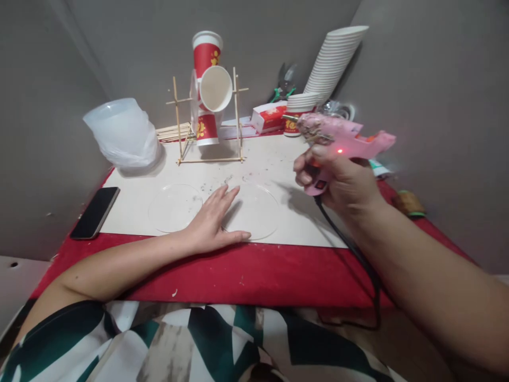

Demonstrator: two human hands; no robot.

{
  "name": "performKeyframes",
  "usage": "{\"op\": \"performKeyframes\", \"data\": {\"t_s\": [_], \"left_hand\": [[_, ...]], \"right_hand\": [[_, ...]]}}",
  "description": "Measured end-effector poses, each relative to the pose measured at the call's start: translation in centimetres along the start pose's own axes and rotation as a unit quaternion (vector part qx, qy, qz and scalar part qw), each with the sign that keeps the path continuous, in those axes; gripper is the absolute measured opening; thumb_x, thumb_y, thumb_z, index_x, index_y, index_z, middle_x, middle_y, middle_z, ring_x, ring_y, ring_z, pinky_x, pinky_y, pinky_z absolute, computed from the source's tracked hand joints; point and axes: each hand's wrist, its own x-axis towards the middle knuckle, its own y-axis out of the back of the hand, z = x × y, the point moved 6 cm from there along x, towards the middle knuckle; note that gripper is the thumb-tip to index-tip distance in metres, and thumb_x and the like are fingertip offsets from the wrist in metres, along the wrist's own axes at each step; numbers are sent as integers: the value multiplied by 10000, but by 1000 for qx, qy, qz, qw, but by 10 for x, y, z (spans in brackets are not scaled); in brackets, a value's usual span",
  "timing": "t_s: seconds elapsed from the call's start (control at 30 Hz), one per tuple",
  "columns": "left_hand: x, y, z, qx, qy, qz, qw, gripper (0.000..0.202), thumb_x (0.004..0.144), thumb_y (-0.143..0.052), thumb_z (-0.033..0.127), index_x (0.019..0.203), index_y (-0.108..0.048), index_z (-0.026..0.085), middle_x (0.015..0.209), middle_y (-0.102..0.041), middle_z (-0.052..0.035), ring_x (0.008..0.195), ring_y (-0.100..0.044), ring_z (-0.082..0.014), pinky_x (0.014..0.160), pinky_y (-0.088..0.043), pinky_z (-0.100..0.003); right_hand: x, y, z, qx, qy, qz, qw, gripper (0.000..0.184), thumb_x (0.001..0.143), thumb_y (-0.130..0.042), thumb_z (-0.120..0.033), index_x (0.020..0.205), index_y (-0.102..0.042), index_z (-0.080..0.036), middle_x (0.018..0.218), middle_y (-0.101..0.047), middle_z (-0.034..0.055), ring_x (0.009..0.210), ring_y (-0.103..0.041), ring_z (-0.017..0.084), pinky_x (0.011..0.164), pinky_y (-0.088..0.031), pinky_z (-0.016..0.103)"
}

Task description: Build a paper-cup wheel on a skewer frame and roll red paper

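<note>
While the right hand [350,180] is gripping a glue gun [338,132] at frame right, the left hand [217,217] is lying spread. It is overlapping a clear disc [258,209] mid-frame.

Pink glue gun [347,132] points left, clear discs [260,215] lying flat.

Plastic glue gun [338,132], rough near metal nozzle [290,118], glossy clear discs [175,208], wooden frame [210,161]

Dim light, soft shadows, stretched edges
</note>
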Motion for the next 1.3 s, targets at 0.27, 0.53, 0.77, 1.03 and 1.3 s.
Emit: {"op": "performKeyframes", "data": {"t_s": [0.27,0.53,0.77,1.03,1.3], "left_hand": [[5,-5,-3,25,-16,-11,1000,1114,783,-765,654,1628,-199,200,1701,-203,-218,1581,-150,-440,1282,-137,-629],[1,-6,-6,55,-16,-7,998,1114,791,-760,646,1631,-185,197,1683,-217,-256,1572,-191,-442,1260,-209,-651],[2,-10,-10,86,1,-10,996,1133,786,-768,626,1632,-186,147,1677,-204,-289,1573,-182,-444,1261,-213,-648],[2,-9,-10,87,1,-1,996,1108,796,-751,632,1635,-184,182,1683,-223,-261,1573,-193,-437,1250,-225,-663],[1,-8,-8,88,10,-15,996,1094,807,-751,611,1631,-202,145,1680,-213,-276,1574,-183,-442,1257,-227,-647]], "right_hand": [[-2,-6,5,-36,9,-12,999,418,651,-847,-575,669,-604,-235,649,-656,4,459,-472,90,346,-278,231],[4,-1,2,-3,14,-4,1000,381,655,-863,-533,652,-625,-236,630,-656,13,438,-468,95,347,-307,236],[13,7,-7,81,10,10,997,380,586,-892,-504,632,-652,-212,644,-667,-2,451,-472,72,408,-424,218],[19,3,7,79,-32,-39,996,409,655,-837,-543,663,-611,-202,596,-625,-12,407,-443,63,429,-518,224],[18,9,7,81,-25,-17,996,373,644,-850,-506,630,-637,-200,587,-614,-20,418,-428,53,437,-510,205]]}}
